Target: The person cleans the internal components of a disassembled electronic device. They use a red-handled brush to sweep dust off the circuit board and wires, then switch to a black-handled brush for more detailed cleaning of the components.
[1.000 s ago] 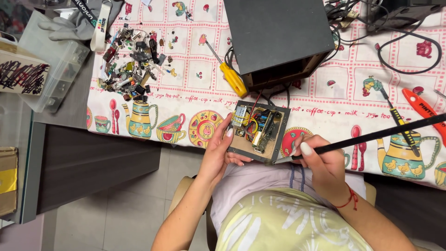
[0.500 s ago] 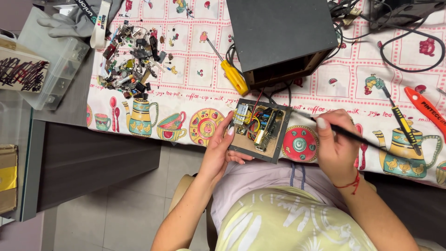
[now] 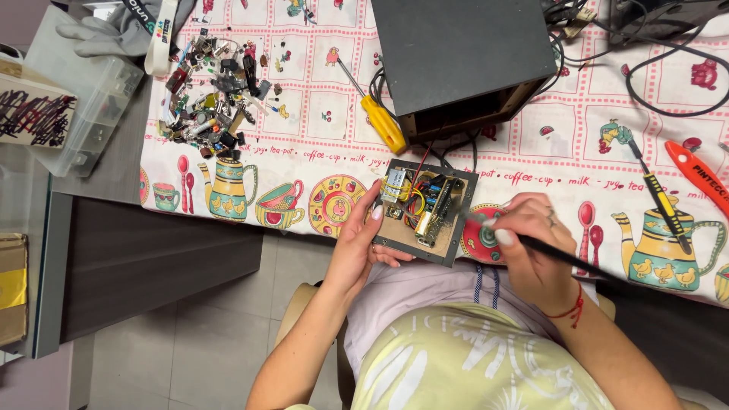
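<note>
My left hand (image 3: pixel 363 244) grips the left edge of a small dark panel (image 3: pixel 422 212) that carries a circuit board with coloured wires, held at the table's near edge. Wires run from the panel up into a black box (image 3: pixel 463 57) lying open toward me. My right hand (image 3: pixel 531 247) holds a thin black brush (image 3: pixel 558 254) like a pen. The brush's tip touches the panel's right side.
A patterned tablecloth (image 3: pixel 319 163) covers the table. A pile of small electronic parts (image 3: pixel 216 106) lies at the upper left, beside a clear plastic box (image 3: pixel 91 106). A yellow-handled screwdriver (image 3: pixel 380 125), a second screwdriver (image 3: pixel 659 199), an orange tool (image 3: pixel 702 176) and black cables (image 3: pixel 668 83) lie around.
My right hand has swung the brush from the panel's bottom edge up past its top right corner, then down to its right side. The left hand stays on the panel.
</note>
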